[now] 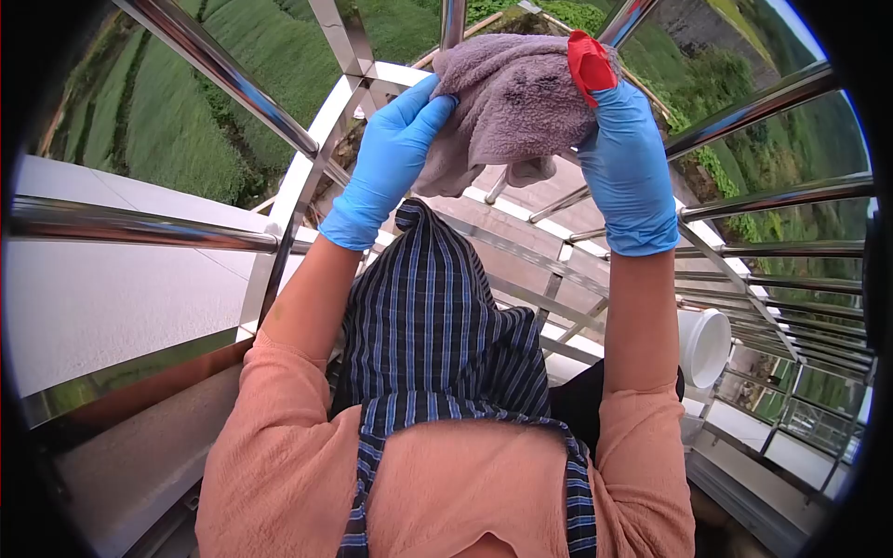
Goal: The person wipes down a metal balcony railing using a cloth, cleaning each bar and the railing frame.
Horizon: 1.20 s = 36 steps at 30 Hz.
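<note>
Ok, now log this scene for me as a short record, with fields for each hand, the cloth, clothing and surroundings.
left hand: blue glove, gripping one side of the cloth
right hand: blue glove, holding the other side
cloth: greyish purple, bunched, dark marks on its upper part, raised between the hands
red piece: by the right hand's fingers; what it is, unclear
clothing: striped apron over a peach top
surroundings: shiny metal rails, white bucket beyond the right forearm, greenery outside
</note>
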### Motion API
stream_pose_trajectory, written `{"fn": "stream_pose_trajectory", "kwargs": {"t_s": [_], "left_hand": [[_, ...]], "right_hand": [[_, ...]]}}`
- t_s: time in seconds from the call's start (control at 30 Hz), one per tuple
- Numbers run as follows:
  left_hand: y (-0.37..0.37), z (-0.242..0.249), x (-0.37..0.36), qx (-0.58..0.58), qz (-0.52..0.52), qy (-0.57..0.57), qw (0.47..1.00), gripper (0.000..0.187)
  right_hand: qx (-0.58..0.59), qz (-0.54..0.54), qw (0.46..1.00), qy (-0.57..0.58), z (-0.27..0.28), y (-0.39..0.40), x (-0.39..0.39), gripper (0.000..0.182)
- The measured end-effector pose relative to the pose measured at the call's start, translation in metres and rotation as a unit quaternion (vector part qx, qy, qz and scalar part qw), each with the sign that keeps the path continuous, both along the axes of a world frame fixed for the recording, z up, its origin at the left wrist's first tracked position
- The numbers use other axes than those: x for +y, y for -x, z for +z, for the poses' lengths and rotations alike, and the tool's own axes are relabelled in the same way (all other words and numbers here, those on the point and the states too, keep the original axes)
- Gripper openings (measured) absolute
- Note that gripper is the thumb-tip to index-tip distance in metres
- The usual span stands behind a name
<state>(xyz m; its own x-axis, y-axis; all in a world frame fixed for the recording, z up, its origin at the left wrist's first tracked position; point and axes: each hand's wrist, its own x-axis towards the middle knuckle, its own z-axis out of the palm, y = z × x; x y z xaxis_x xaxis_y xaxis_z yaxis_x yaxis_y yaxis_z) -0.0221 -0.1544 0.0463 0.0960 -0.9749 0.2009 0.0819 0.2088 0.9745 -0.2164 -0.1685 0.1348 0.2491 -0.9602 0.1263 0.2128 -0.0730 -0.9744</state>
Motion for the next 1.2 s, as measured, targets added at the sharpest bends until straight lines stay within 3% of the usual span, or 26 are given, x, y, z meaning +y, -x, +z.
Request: {"fn": "stream_pose_trajectory", "kwargs": {"t_s": [0.1,0.2,0.3,0.33,0.37,0.4,0.5,0.53,0.63,0.67,0.73,0.83,0.9,0.93,1.0,1.03,1.13,1.2], "left_hand": [[0.012,0.029,0.021,0.044,0.028,-0.053,0.997,0.056],[0.031,0.031,0.035,0.101,0.103,0.112,0.983,0.057],[0.02,0.001,0.026,-0.076,0.043,0.126,0.988,0.051],[0.017,0.012,0.026,0.026,0.016,0.02,0.999,0.041],[0.011,0.017,0.021,0.058,-0.001,0.022,0.998,0.038],[0.003,0.022,0.013,0.09,-0.02,0.027,0.995,0.035],[-0.003,0.024,0.003,0.104,0.011,0.032,0.994,0.03],[-0.005,0.024,-0.001,0.121,0.018,0.04,0.992,0.029],[-0.003,0.039,-0.007,0.149,-0.009,0.055,0.987,0.029],[0.0,0.051,-0.002,0.144,-0.029,0.057,0.988,0.029],[0.007,0.064,0.005,0.115,-0.066,0.046,0.99,0.028],[0.012,0.069,0.008,0.055,-0.104,0.024,0.993,0.029],[0.005,0.071,0.006,0.034,-0.117,0.023,0.992,0.03],[0.003,0.073,0.007,0.042,-0.126,0.013,0.991,0.032],[-0.002,0.071,0.009,0.009,-0.127,-0.003,0.992,0.034],[-0.004,0.069,0.009,-0.006,-0.126,-0.01,0.992,0.035],[-0.005,0.059,0.011,-0.15,-0.136,0.011,0.979,0.039],[-0.009,0.054,0.009,-0.087,-0.166,-0.03,0.982,0.04]], "right_hand": [[-0.047,0.007,0.999,0.012,0.005,-0.009,0.002,0.037],[-0.019,0.002,0.997,0.069,0.014,-0.016,0.011,0.033],[0.103,0.035,0.986,0.128,0.013,-0.016,0.021,0.031],[0.073,0.059,0.991,0.091,0.014,-0.021,0.022,0.03],[0.043,0.082,0.994,0.056,0.013,-0.024,0.022,0.029],[0.064,0.002,0.997,0.048,0.004,-0.023,0.016,0.038],[0.167,0.013,0.984,0.064,0.003,0.0,-0.004,0.039],[0.222,-0.015,0.966,0.128,0.002,0.011,-0.009,0.04],[0.266,-0.078,0.937,0.211,0.006,0.021,-0.012,0.027],[0.266,-0.102,0.939,0.193,0.003,0.009,-0.01,0.026],[0.297,-0.088,0.899,0.31,0.019,-0.012,0.008,0.042],[0.317,-0.043,0.871,0.372,-0.008,-0.009,-0.012,0.058],[0.272,0.005,0.868,0.415,-0.026,-0.005,-0.023,0.027],[0.191,0.06,0.926,0.32,-0.027,-0.004,-0.019,0.026],[0.102,0.074,0.971,0.204,-0.028,-0.003,-0.01,0.022],[0.057,0.082,0.985,0.144,-0.028,-0.003,-0.008,0.021],[0.036,0.052,0.988,0.144,-0.023,0.007,-0.013,0.024],[0.009,0.032,0.998,0.052,-0.018,0.004,-0.006,0.025]]}}
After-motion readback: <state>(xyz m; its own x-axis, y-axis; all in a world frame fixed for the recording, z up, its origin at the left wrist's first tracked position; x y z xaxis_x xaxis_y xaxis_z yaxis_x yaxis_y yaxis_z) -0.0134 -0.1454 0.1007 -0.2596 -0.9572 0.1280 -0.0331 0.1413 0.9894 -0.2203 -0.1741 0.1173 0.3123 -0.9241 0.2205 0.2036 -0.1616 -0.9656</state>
